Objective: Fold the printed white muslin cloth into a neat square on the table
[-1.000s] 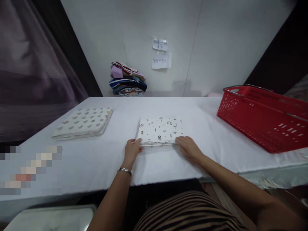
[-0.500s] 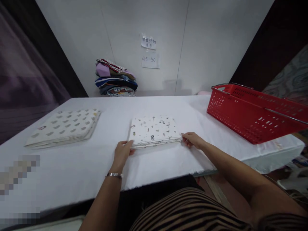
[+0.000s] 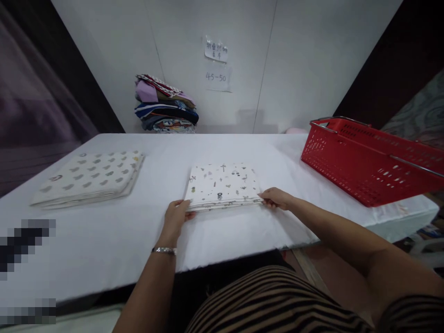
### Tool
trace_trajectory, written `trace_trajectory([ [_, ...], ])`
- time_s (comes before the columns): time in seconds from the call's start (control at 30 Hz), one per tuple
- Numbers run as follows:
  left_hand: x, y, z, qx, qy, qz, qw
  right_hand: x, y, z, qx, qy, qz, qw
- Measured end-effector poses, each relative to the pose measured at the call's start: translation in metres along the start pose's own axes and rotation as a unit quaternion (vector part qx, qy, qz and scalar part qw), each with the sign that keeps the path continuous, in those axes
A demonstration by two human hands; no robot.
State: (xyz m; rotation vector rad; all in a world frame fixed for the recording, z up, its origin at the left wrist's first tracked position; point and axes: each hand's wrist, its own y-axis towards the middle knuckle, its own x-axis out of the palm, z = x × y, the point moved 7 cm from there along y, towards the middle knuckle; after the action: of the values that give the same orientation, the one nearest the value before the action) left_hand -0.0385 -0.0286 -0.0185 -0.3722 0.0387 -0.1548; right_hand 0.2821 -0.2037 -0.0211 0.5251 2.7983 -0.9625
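A folded white cloth with small printed figures lies flat in front of me, its layered edge facing me. My left hand pinches its near left corner, thumb on top and fingers underneath. At the near right corner, my right hand grips the cloth between thumb and fingers. Another folded cloth, white with grey leaf-like spots, rests to the left, touched by neither hand.
The white-covered table carries a red plastic basket with metal handles at the right. A stack of folded fabrics stands at the back left by the wall. Paper signs hang on the wall.
The view has shifted slightly. Both hands remain at the near corners of the cloth, and the fingers of my right hand have closed in a little on its corner.
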Motion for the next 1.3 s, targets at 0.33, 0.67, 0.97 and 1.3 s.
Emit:
trace_trajectory([
  [0.33,0.001,-0.007,0.005,0.001,0.009,0.004,1.000,0.001,-0.005,-0.002,0.030,-0.068,-0.003,0.997],
  [0.67,-0.002,-0.004,-0.002,-0.011,0.020,0.011,1.000,0.022,-0.015,-0.005,-0.043,0.182,-0.008,0.982],
  [0.97,-0.005,-0.014,0.011,0.017,-0.012,0.021,1.000,0.006,-0.032,-0.020,-0.119,0.247,0.068,0.959],
  [1.3,0.020,-0.017,0.101,0.052,-0.077,-0.075,0.993,-0.028,-0.038,-0.089,-0.160,0.213,0.029,0.963],
])
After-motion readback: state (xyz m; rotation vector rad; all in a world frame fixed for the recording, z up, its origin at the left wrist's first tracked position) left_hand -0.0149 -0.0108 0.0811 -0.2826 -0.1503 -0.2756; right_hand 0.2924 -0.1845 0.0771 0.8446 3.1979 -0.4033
